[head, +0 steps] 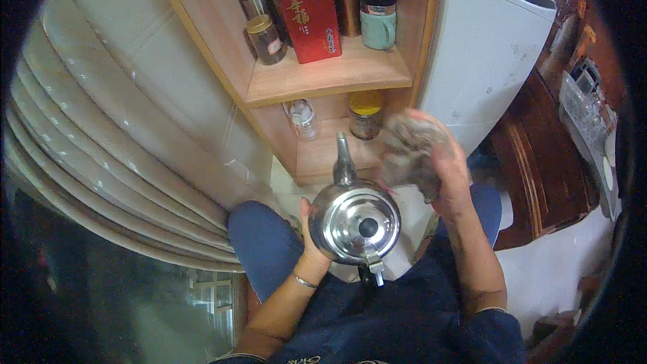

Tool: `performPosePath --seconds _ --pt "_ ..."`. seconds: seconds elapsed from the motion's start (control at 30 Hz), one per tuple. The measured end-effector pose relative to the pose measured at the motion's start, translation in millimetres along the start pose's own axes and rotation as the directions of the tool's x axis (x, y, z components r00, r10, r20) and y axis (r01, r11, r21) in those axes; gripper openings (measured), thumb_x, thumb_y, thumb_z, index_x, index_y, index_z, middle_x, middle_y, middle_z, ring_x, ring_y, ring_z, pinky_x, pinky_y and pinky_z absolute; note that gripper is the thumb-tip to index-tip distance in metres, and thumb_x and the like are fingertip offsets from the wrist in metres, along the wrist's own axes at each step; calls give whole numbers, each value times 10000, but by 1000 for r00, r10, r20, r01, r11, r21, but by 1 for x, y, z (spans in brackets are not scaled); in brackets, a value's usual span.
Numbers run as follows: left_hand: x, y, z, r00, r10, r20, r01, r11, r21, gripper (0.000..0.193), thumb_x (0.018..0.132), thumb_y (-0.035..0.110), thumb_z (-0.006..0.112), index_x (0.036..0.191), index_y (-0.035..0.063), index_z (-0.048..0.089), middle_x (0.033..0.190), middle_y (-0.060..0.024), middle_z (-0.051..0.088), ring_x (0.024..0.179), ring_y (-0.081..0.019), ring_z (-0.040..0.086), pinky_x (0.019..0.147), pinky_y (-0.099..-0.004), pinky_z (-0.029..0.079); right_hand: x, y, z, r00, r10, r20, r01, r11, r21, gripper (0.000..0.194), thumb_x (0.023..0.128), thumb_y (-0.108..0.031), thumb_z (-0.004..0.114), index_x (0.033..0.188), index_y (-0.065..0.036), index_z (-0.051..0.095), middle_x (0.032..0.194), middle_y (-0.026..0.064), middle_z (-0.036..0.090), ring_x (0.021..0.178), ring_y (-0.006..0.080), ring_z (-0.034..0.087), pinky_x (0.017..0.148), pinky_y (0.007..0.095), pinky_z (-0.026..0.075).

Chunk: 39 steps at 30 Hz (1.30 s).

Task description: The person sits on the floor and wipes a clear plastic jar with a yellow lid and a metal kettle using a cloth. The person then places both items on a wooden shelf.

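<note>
A shiny stainless steel kettle (333, 227) with a black lid knob is held above my lap, its spout pointing away from me toward the shelf. My left hand (312, 242) supports it from the left side, most of the fingers hidden beneath the body. To the right of the spout, apart from the kettle, my right hand (452, 172) grips a crumpled grey-brown cloth (412, 154), which is blurred. The kettle's dark handle (365, 275) lies on the side toward my body.
In front stands a wooden shelf unit (328, 78) bearing a red tin (311, 20), a green mug (378, 28), a brown jar (266, 43), a yellow-lidded jar (365, 116) and a clear bottle (303, 119). A white water dispenser (480, 50) is at right; pale curtain-like folds (126, 162) fill the left.
</note>
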<state>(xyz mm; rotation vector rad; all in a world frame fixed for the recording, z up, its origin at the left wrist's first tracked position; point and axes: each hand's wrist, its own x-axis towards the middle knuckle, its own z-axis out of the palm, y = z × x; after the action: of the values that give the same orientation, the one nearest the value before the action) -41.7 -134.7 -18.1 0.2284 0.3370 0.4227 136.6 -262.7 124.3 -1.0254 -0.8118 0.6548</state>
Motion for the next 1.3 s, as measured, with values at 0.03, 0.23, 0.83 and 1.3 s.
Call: performPosePath --seconds 0.03,0.23,0.83,1.3 --pt "-1 -3 0 989 -27 147 46 991 -128 894 864 751 387 1373 19 462 1339 -213 544 1207 -372 540 1052 -503 419 8 -2 4 997 5 83 -7 1000 25 742 882 -502 633 1392 -5 425 1274 151 553 1146 218 557 981 362 450" --pt "1 -9 -6 963 -87 255 157 950 -268 728 961 599 350 1394 19 434 1360 -199 530 1232 -351 535 1041 -494 435 45 39 20 903 250 350 -170 955 -245 831 896 -332 685 1517 -43 216 1470 165 361 1370 238 333 1129 357 259" --pt "9 -8 1 990 -113 86 127 975 -181 635 999 521 348 1375 23 465 1326 -156 568 1214 -284 553 1061 -433 420 67 83 19 994 79 -71 -101 910 -403 315 848 -136 732 1129 -41 625 931 49 683 827 131 641 748 291 525" --pt "8 -4 5 979 -103 -173 78 986 -148 587 947 571 457 1290 107 568 1225 -73 638 1125 -221 603 975 -406 491 57 37 -35 880 183 -437 -239 968 -77 452 954 -459 550 982 -9 585 840 119 618 683 266 656 514 399 564"
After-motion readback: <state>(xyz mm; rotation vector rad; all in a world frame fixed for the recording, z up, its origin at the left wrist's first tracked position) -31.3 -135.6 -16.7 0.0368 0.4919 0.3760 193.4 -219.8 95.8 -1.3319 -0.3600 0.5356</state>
